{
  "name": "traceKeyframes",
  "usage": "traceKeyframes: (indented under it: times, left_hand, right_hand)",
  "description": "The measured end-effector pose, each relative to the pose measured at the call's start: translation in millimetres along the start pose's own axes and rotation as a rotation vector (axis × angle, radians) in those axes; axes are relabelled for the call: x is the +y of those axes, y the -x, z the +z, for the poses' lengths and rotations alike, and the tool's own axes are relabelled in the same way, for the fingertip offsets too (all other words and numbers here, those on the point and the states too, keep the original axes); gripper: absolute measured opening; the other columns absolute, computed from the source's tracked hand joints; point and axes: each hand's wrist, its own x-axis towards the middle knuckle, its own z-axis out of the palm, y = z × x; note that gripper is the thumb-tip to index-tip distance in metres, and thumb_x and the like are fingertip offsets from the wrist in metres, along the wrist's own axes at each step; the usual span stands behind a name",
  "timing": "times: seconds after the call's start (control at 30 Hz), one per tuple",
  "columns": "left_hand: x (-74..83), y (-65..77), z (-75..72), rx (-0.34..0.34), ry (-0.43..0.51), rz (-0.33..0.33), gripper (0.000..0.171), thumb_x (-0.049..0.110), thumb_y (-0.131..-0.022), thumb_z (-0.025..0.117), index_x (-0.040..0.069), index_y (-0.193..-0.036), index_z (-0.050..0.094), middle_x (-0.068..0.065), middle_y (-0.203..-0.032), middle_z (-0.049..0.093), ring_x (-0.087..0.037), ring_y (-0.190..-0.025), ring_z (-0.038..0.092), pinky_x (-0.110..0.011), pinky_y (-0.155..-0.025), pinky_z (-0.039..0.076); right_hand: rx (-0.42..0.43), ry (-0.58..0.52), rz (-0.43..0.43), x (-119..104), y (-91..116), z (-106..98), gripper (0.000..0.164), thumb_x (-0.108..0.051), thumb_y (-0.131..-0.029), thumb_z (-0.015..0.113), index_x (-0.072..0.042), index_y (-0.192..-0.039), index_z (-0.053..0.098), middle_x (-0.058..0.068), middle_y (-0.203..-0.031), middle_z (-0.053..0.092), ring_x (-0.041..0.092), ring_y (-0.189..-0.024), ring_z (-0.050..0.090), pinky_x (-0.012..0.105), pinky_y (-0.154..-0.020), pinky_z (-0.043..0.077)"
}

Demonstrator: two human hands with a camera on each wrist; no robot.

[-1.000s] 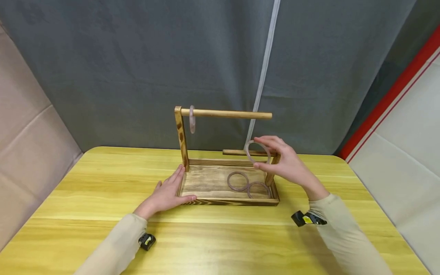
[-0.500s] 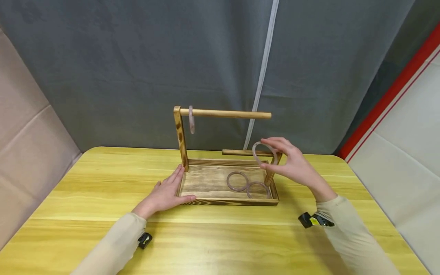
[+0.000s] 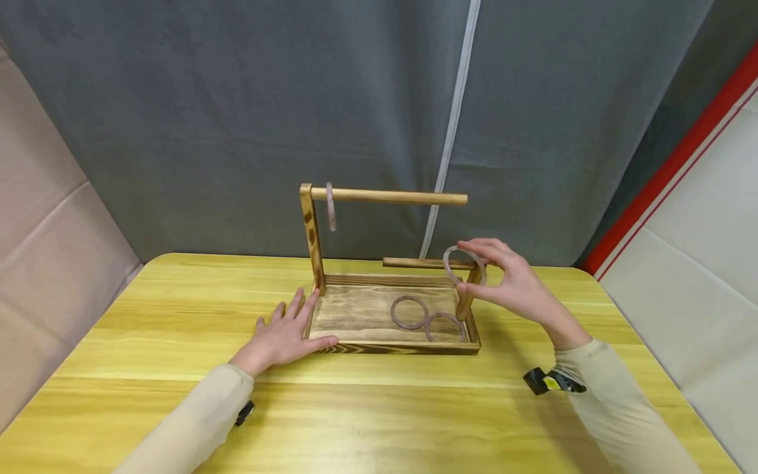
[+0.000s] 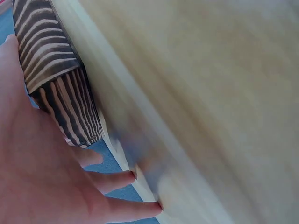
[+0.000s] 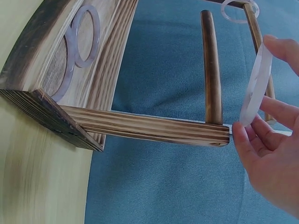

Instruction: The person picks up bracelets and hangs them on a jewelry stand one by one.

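My right hand (image 3: 512, 283) pinches a pale translucent bangle (image 3: 447, 264) between thumb and fingertips. In the head view this bangle overlaps the lower bar (image 3: 408, 263) of a wooden bangle stand; the right wrist view shows the bangle (image 5: 257, 86) beside that bar (image 5: 212, 70), apart from it. My left hand (image 3: 284, 336) lies with fingers spread at the left end of the stand's tray (image 3: 355, 313), thumb along its front corner. Two bangles, one (image 3: 393, 313) left of the other (image 3: 443, 315), lie in the tray's right half. Another bangle (image 3: 331, 210) hangs on the upper bar (image 3: 397, 196).
The stand rests on a yellow wood-grain table (image 3: 367, 408). A taller post (image 3: 312, 243) rises at the tray's left and a shorter post (image 3: 468, 299) at its right. Behind the table hangs a grey curtain (image 3: 237, 131).
My right hand has moved right with the bangle, toward the short post. My left fingers have spread wider, while the thumb stays by the tray's front corner.
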Motion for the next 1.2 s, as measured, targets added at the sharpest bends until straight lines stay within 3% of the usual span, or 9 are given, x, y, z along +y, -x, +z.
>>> traceKeyframes:
  times: [0.2, 0.4, 0.77, 0.93, 1.07, 1.2]
  left_hand:
    - [0.7, 0.7, -0.3, -0.017, 0.018, -0.013, 0.105, 0.08, -0.082, 0.044, 0.021, -0.157, 0.001, -0.021, -0.157, 0.018, -0.055, -0.137, 0.012, -0.078, -0.096, 0.006]
    - [1.2, 1.3, -1.6, -0.027, 0.021, -0.018, 0.105, 0.079, -0.082, 0.044, 0.021, -0.157, 0.001, -0.021, -0.157, 0.017, -0.055, -0.138, 0.011, -0.078, -0.097, 0.006]
    - [-1.2, -0.2, -0.4, -0.038, 0.023, -0.017, 0.105, 0.08, -0.082, 0.043, 0.022, -0.157, -0.002, -0.02, -0.158, 0.016, -0.054, -0.138, 0.009, -0.078, -0.097, 0.005]
    - [-1.7, -1.6, 1.3, -0.029, 0.022, -0.014, 0.105, 0.08, -0.082, 0.043, 0.022, -0.157, -0.001, -0.02, -0.157, 0.017, -0.055, -0.137, 0.01, -0.079, -0.096, 0.005]
    - [-0.8, -2.5, 1.5, -0.022, 0.014, -0.008, 0.105, 0.081, -0.081, 0.043, 0.022, -0.157, -0.001, -0.019, -0.157, 0.017, -0.054, -0.138, 0.011, -0.078, -0.097, 0.005]
    - [-0.2, -3.4, 1.7, -0.019, 0.007, -0.007, 0.105, 0.08, -0.082, 0.043, 0.021, -0.157, -0.001, -0.019, -0.157, 0.018, -0.054, -0.138, 0.012, -0.078, -0.097, 0.006]
  right_hand:
    - [0.017, 0.008, -0.038, 1, 0, 0, 0.065, -0.021, -0.082, 0.08, -0.011, -0.14, 0.052, 0.011, -0.136, 0.047, 0.033, -0.118, 0.047, 0.061, -0.097, 0.035]
    - [0.085, -0.001, -0.12, -2, -5, -3, 0.064, -0.014, -0.081, 0.079, -0.008, -0.139, 0.053, 0.012, -0.135, 0.049, 0.031, -0.119, 0.047, 0.055, -0.097, 0.038]
    - [0.248, -0.114, -0.133, -12, -32, -13, 0.074, 0.004, -0.078, 0.076, -0.003, -0.145, 0.043, 0.017, -0.138, 0.04, 0.031, -0.129, 0.039, 0.052, -0.106, 0.032]
    - [0.25, -0.113, -0.122, -11, -49, -13, 0.075, 0.003, -0.078, 0.076, -0.003, -0.145, 0.042, 0.019, -0.14, 0.036, 0.034, -0.13, 0.038, 0.054, -0.107, 0.03]
    - [0.236, -0.099, -0.122, -10, -57, -12, 0.074, 0.001, -0.079, 0.076, -0.002, -0.145, 0.042, 0.018, -0.139, 0.037, 0.033, -0.13, 0.039, 0.047, -0.108, 0.031]
    - [0.218, -0.04, -0.121, -10, -61, -10, 0.072, -0.006, -0.08, 0.078, -0.004, -0.144, 0.044, 0.017, -0.14, 0.04, 0.032, -0.132, 0.038, 0.047, -0.109, 0.029]
